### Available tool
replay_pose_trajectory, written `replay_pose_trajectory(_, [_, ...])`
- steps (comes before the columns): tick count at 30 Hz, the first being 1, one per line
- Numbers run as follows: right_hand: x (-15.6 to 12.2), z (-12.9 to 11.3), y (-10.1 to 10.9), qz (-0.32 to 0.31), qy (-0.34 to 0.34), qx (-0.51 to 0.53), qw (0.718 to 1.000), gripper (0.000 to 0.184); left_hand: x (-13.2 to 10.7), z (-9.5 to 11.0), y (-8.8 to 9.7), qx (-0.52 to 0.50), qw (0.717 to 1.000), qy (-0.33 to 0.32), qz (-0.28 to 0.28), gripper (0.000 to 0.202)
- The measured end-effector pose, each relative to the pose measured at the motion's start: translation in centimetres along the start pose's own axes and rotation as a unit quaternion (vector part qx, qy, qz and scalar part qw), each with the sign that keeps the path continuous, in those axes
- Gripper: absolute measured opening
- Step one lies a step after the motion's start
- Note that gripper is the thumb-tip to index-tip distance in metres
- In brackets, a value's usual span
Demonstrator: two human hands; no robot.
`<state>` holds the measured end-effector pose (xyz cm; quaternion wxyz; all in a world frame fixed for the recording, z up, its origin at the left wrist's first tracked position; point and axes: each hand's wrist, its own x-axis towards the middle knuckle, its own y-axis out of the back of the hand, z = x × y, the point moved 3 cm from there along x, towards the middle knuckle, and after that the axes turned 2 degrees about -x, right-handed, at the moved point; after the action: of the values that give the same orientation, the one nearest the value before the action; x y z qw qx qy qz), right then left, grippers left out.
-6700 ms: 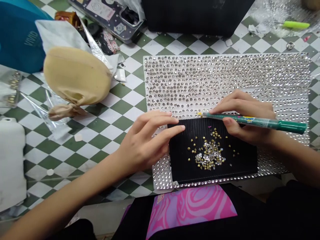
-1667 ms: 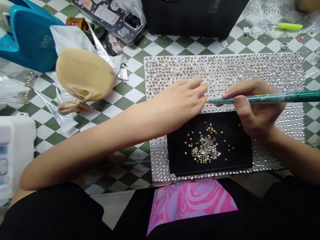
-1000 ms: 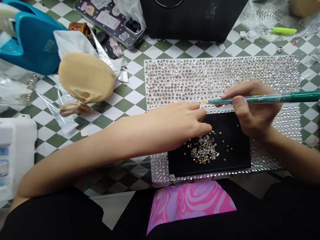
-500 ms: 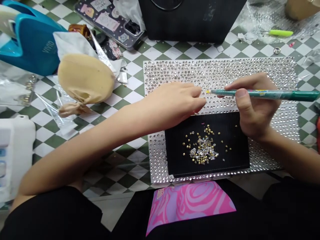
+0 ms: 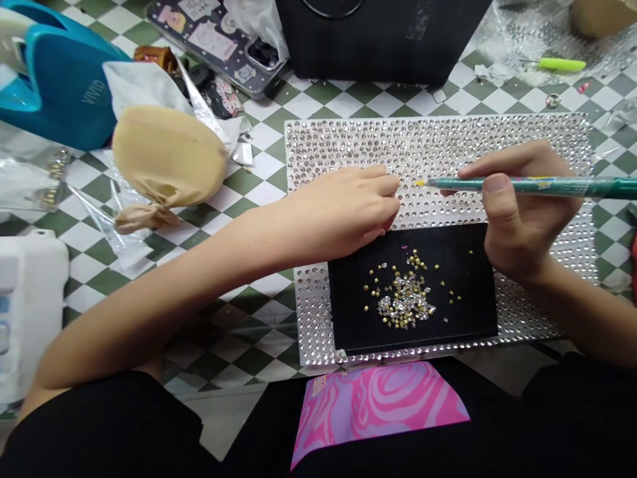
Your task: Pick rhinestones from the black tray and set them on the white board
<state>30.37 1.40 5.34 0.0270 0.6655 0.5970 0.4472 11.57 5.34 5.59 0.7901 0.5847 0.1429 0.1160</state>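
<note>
My right hand (image 5: 530, 209) is closed around a green pen-shaped tool (image 5: 535, 186) with a clear front part and a small yellow tip, held almost level and pointing left. A short gap separates that tip from the curled fingers of my left hand (image 5: 355, 206), which is closed, back up, above a sheet covered with rows of rhinestones (image 5: 338, 143). Whatever those fingers hold, if anything, is hidden. Below the hands, on the sheet, lies a black card (image 5: 462, 315) bearing a pile of loose rhinestones (image 5: 405, 299), some silver, some showing gold backs.
A tied beige pouch (image 5: 169, 156) and a teal holder (image 5: 64, 83) are at left, near a patterned phone case (image 5: 219, 43). A large black box (image 5: 383, 40) stands behind the sheet. At back right lies a lime-green tool (image 5: 562, 64) near a ring (image 5: 553, 100).
My right hand has moved a little to the right with the pen-shaped tool, widening the gap to my left hand. My left hand has drawn slightly left.
</note>
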Motion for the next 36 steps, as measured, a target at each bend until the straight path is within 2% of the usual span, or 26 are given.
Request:
replay_pose_trajectory(20, [0.1,0.3,-0.1,-0.008,-0.013,-0.003,1.0,0.017,-0.3,0.4,-0.2,0.018,0.999,-0.028,0.021,0.009])
replay_pose_trajectory(26, [0.0,0.3,-0.1,-0.014,-0.007,-0.016,1.0,0.017,-0.1,0.9,-0.6,-0.025,0.999,-0.041,0.012,0.013])
replay_pose_trajectory(32, [0.1,0.2,-0.2,-0.018,0.007,-0.02,1.0,0.018,0.1,0.6,-0.7,0.005,0.999,0.03,0.024,0.018])
replay_pose_trajectory(36, [0.2,0.2,-0.1,-0.024,0.005,-0.028,0.999,0.018,0.3,0.7,-1.2,0.049,0.998,0.031,0.037,0.021])
